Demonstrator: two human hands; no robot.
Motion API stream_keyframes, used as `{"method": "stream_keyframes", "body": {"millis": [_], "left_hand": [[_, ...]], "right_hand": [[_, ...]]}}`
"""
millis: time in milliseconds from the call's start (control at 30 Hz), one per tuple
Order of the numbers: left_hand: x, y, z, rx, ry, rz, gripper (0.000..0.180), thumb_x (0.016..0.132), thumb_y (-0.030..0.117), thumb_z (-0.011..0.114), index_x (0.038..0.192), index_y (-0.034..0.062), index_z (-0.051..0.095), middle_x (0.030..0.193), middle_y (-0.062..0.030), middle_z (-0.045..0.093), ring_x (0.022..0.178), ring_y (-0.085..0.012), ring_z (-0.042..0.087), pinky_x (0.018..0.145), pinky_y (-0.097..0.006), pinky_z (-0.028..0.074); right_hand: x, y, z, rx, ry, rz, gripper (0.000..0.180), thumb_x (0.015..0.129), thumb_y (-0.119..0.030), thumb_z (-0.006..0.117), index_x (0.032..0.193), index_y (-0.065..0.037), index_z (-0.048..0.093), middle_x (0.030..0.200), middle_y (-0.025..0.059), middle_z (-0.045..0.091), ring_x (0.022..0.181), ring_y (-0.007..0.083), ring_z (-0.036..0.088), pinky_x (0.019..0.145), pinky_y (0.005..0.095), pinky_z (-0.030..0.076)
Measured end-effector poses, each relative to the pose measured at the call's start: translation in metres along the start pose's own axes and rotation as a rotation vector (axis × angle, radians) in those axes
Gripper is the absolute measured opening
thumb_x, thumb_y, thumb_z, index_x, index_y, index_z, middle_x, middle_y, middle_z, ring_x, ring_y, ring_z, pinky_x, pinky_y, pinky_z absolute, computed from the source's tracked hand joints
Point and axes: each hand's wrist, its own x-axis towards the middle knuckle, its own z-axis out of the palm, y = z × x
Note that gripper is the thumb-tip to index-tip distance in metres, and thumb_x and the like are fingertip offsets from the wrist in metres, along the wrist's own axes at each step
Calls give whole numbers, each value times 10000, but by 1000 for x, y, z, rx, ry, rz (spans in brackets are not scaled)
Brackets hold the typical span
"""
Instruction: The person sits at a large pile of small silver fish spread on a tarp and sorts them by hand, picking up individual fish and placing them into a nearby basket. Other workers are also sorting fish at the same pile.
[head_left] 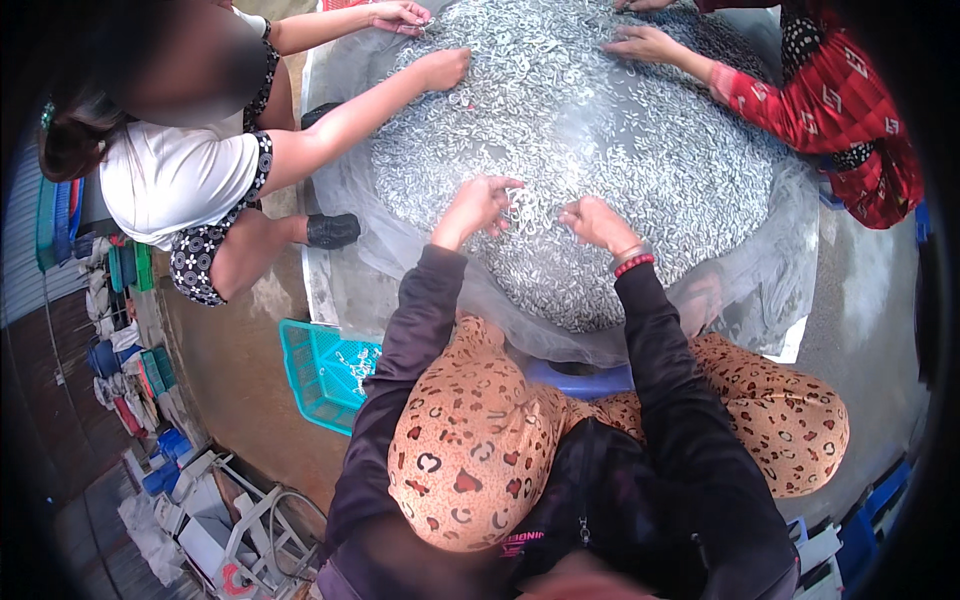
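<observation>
A broad heap of small silvery fish (660,190) lies spread on a pale mesh net (400,245). Between my hands sits a small cluster of longer, whiter, curled pieces (530,208), whose kind I cannot make out. At its left edge is my left hand (478,208), fingers bent and apart, the fingertips next to the white pieces. On the other side, my right hand (597,222) is closed in a pinch just above the fish; whatever lies between its fingertips is too small to name. A red beaded bracelet (633,264) circles my right wrist.
A teal plastic basket (305,375) with some white pieces stands on the floor at left. Across the heap, one person in a white top (180,170) and another in red sleeves (800,115) have their hands at the fish. A blue stool (580,376) shows between my knees.
</observation>
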Motion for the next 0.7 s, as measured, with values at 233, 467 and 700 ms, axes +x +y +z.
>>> {"method": "stream_keyframes", "body": {"millis": [233, 467, 700], "left_hand": [[-5, -16, 2, -223, 10, 63, 255, 868, 67, 591, 1116, 9, 591, 887, -74, 663, 747, -148, 652, 603, -257, 553], [3, -39, 4, 147, 315, 276, 121, 859, 129, 620, 918, 24, 604, 1004, -90, 638, 929, -164, 626, 654, -285, 549], [5, -44, 9, -364, 286, 166, 321, 865, 85, 572, 1179, 54, 515, 888, -113, 647, 692, -141, 633, 534, -246, 502]], "right_hand": [[16, -12, 6, 393, 224, -283, 278, 863, -171, 564, 1055, 15, 638, 997, 193, 653, 889, 295, 647, 780, 368, 495], [15, -10, 6, 1278, 72, -6, 272, 931, -192, 517, 1019, 36, 635, 919, 109, 648, 830, 190, 636, 778, 320, 535], [7, -13, 12, 623, 245, -90, 197, 853, -141, 613, 962, 0, 698, 866, 41, 623, 720, 131, 559, 645, 241, 430]]}}
